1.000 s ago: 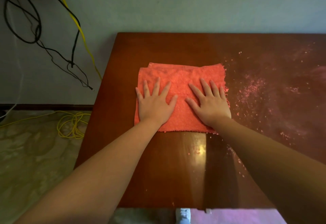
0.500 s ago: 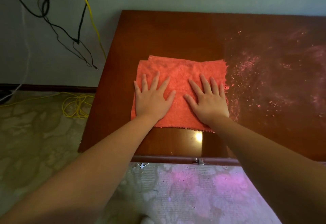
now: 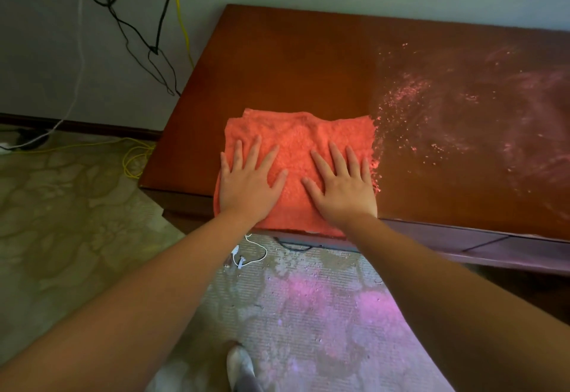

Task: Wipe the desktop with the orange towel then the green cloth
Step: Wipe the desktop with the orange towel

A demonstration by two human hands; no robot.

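Both hands flat on the orange towel (image 3: pixel 296 141)
Left hand (image 3: pixel 248 189) and right hand (image 3: pixel 345 192) press it at the table (image 3: pixel 293 61) edge, fingers (image 3: pixel 336 157) spread.

The left hand (image 3: pixel 246 188) and right hand (image 3: pixel 342 191) lie side by side on the towel (image 3: pixel 296 141), which overhangs the desktop's (image 3: pixel 293 61) near edge, with powder (image 3: pixel 410 95) scattered to its right.

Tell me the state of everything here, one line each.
orange towel: folded flat, near edge over the desk's front.
left hand: open, pressed flat on towel.
right hand: open, pressed flat on towel.
desktop: left part clean, right part strewn with pale crumbs.
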